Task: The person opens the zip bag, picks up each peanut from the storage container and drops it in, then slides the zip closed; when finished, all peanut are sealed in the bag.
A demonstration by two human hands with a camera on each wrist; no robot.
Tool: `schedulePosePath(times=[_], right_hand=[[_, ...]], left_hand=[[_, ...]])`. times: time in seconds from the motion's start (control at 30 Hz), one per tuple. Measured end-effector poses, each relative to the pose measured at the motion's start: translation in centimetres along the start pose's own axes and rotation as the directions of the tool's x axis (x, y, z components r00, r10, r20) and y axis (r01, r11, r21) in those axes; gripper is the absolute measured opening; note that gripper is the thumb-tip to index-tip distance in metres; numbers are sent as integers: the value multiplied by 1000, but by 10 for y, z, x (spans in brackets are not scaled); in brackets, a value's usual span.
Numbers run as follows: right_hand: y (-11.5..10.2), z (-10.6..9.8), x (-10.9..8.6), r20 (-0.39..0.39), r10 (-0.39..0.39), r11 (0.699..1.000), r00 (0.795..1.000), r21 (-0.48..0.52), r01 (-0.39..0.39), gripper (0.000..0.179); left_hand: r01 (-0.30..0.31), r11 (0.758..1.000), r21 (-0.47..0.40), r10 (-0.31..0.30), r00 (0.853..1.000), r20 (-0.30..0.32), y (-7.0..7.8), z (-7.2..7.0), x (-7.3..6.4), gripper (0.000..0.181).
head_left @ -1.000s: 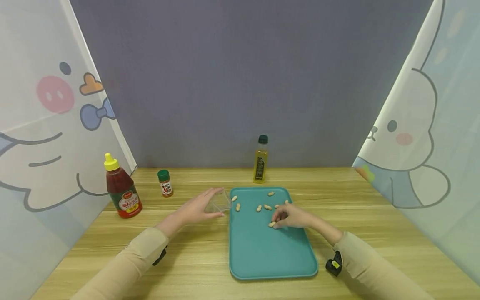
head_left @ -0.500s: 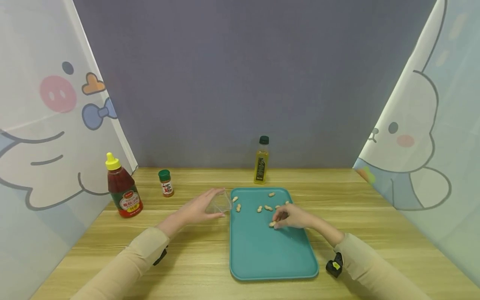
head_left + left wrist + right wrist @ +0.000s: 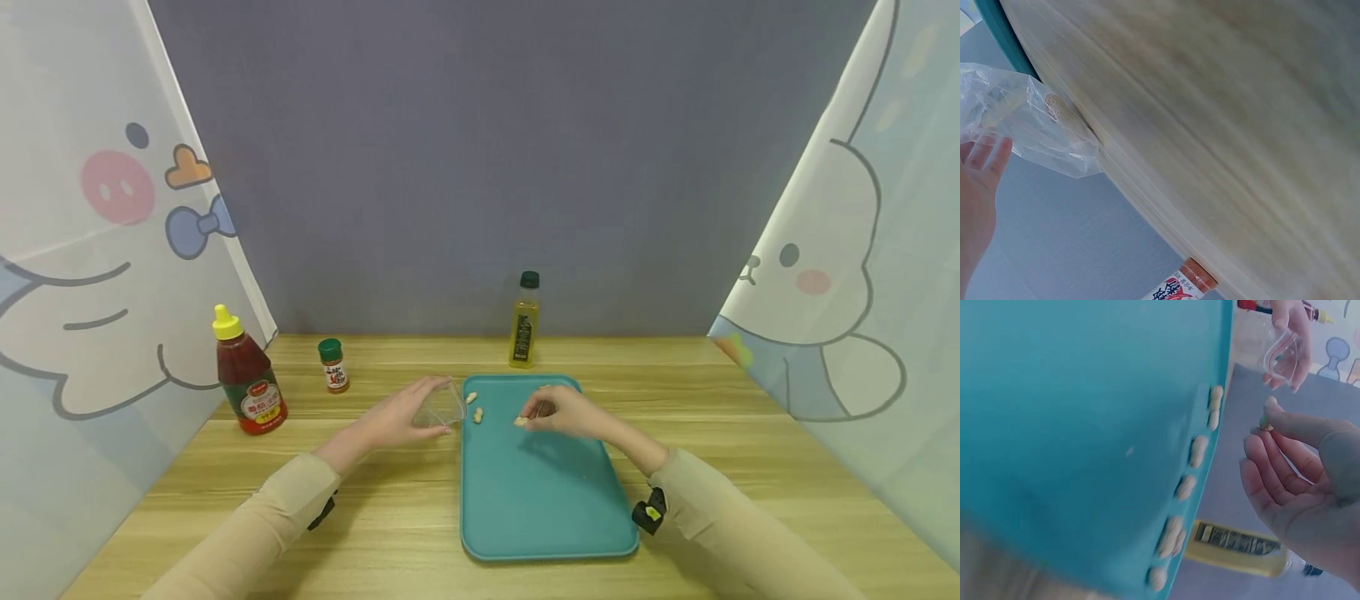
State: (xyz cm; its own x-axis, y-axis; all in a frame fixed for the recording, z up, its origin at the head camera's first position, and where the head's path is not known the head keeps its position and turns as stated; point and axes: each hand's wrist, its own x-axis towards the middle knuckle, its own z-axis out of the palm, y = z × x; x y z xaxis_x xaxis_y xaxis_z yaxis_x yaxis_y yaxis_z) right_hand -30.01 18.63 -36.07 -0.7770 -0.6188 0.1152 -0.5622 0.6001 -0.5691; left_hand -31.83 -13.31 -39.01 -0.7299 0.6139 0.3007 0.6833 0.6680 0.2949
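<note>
A clear plastic bag [image 3: 447, 407] is held by my left hand [image 3: 393, 417] at the tray's left edge, thumb and fingers spread around its mouth. In the left wrist view a brownish, peanut-like shape shows through the bag [image 3: 1035, 119]. My right hand [image 3: 566, 414] pinches a peanut [image 3: 1265, 422] between thumb and fingertips, raised over the teal tray [image 3: 540, 508]. Two unshelled peanuts lie near the tray's left rim, one of them this peanut [image 3: 478, 414]. Several more, including this peanut [image 3: 1197, 451], show in the right wrist view; my right hand mostly hides them from the head view.
Behind the tray stands an oil bottle [image 3: 523, 325]. A small green-capped spice jar [image 3: 333, 367] and a ketchup bottle [image 3: 251, 383] are on the left of the wooden table [image 3: 390, 517]. A grey panel [image 3: 465, 167] closes off the back.
My right hand has lifted the peanut off the tray and carried it up and leftward, toward the bag. The left hand keeps its place with the bag.
</note>
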Motion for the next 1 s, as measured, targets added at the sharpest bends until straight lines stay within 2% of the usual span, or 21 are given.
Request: schedulePosePath(times=[0.17,0.47,0.67,1.0], right_hand=[[-16,4,13,-43,-20,999,999,-32,18,15],[-35,17,38,-67,-36,995,997,93,42,16],[-41,35,54,-123,-86,994,989,54,93,18],[-51,49,67,-145,-126,991,981,29,132,22]], left_hand=[[9,1000,-12,-9,1000,-6,0,0,0,79],[7,999,-37,-7,1000,-11,0,0,0,79],[14,999,-50,-15,1000,-4,0,0,-1,79],[2,999,-39,-2,1000,-10,1,-2,0,78]])
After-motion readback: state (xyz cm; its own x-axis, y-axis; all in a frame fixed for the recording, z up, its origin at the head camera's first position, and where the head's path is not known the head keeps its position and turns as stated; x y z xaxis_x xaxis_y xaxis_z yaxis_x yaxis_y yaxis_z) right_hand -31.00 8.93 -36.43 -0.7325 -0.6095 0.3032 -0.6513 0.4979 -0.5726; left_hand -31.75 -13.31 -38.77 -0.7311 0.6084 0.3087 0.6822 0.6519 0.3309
